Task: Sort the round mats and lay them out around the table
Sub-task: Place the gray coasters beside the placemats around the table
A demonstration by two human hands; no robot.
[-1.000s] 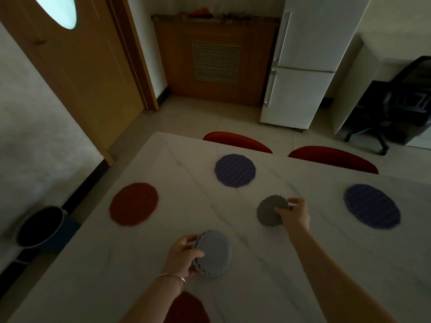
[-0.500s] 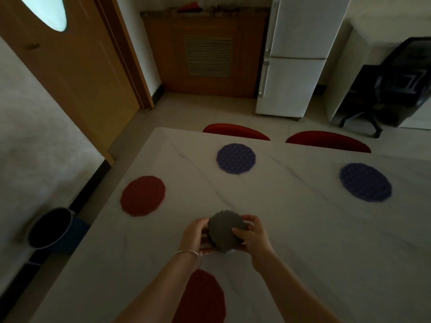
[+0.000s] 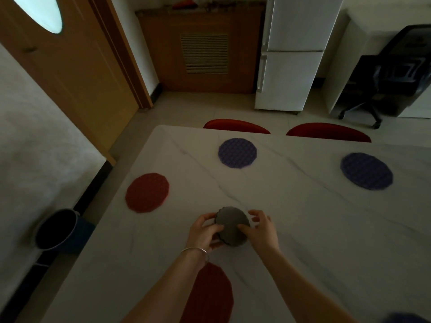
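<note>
I hold a stack of small grey scalloped mats over the white marble table, near its front middle. My left hand grips the stack from the left, thumb on top. My right hand touches its right edge with the thumb, fingers spread. Two blue round mats lie at the far side: one centre, one right. A red mat lies at the left end. Another red mat lies near me, partly under my left forearm.
Two red chair backs stand at the table's far edge. A dark bucket sits on the floor left of the table. Behind are a wooden door, a white fridge and a black office chair.
My right hand brought the lone grey mat from the table's middle onto the stack in my left hand. Both hands now meet at the stack; the right fingers have spread.
</note>
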